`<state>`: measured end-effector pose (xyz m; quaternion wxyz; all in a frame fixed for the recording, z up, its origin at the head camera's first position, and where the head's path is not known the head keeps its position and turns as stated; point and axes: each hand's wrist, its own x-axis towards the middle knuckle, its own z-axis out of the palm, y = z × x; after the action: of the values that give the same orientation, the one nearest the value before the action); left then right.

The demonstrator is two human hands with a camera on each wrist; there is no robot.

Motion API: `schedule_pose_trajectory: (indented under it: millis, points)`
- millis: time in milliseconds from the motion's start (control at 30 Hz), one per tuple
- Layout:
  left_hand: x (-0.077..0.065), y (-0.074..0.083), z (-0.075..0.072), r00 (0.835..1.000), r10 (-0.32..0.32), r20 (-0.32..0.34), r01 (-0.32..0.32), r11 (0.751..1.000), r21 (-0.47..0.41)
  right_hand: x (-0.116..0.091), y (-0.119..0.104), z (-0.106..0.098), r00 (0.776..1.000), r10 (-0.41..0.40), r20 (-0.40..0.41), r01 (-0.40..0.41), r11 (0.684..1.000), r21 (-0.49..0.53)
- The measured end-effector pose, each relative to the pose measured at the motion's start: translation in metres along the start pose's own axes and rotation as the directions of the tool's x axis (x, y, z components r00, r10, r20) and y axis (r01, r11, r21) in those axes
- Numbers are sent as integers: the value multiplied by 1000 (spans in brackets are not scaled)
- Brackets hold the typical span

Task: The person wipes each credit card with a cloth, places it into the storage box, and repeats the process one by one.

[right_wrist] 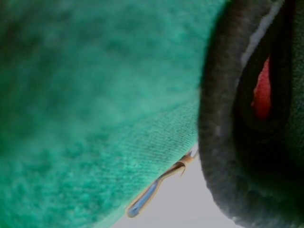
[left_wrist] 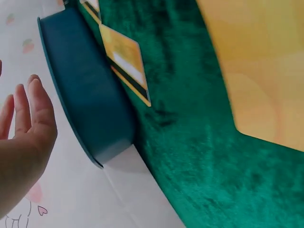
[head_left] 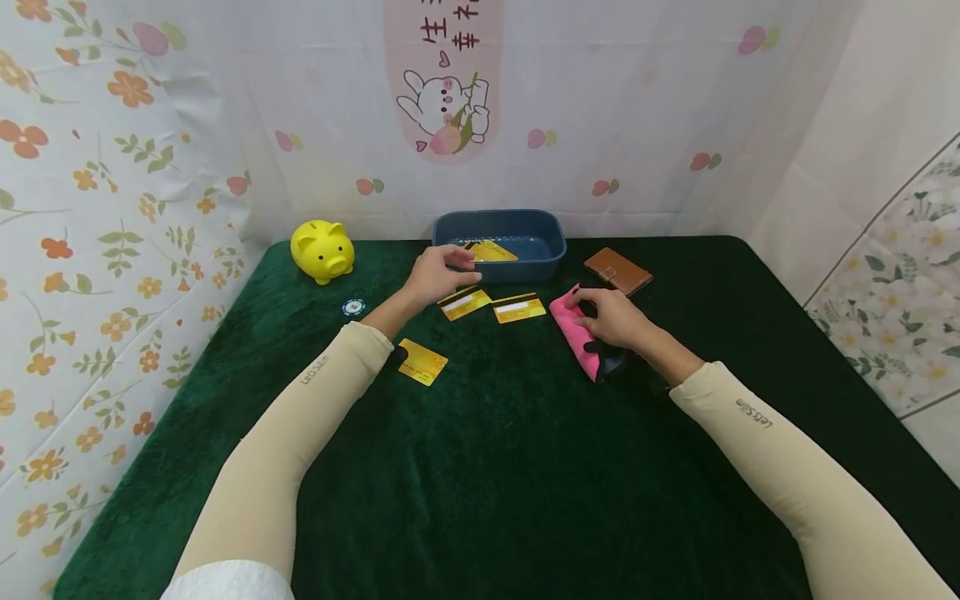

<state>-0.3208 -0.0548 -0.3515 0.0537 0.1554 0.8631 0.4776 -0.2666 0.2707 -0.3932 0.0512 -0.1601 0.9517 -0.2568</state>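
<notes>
My left hand [head_left: 438, 275] hovers at the front rim of a blue basin [head_left: 551, 265], fingers loosely bent and nothing visible between them. In the left wrist view its fingers [left_wrist: 42, 110] stand apart from the basin's wall. Yellow bank cards [head_left: 491, 251] lie inside the basin. Two more, a left card [head_left: 464, 303] and a right card [head_left: 519, 308], rest stripe side up before it. On the right, my right hand [head_left: 611, 318] grips a pink pouch [head_left: 574, 332] with a black inside. Dark folded fabric [right_wrist: 218, 118] fills the right wrist view's right side.
A yellow card [head_left: 423, 363] lies near my left forearm. Farther left are a poker chip [head_left: 353, 307] and a yellow piggy bank [head_left: 322, 252]. Behind the pouch sits a brown wallet [head_left: 618, 271]. Printed curtains stand behind the green-covered table [head_left: 480, 467].
</notes>
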Motion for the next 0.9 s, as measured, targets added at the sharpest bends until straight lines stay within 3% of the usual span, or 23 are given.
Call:
schedule_pose_trajectory:
  millis: [133, 433, 900]
  points:
    - [-5, -4, 0, 999, -7, 47, 6, 1000, 18, 0, -1, -2, 1000, 4, -3, -4, 1000, 10]
    - [-12, -21, -4, 995, -61, 85, 59, 998, 17, 1, 3, 1, 1000, -14, -8, 14, 1000, 2]
    - [-9, -47, -5, 983, -170, 65, 156, 971, 182, 0, 1, 0, 1000, 0, -2, 0, 1000, 18]
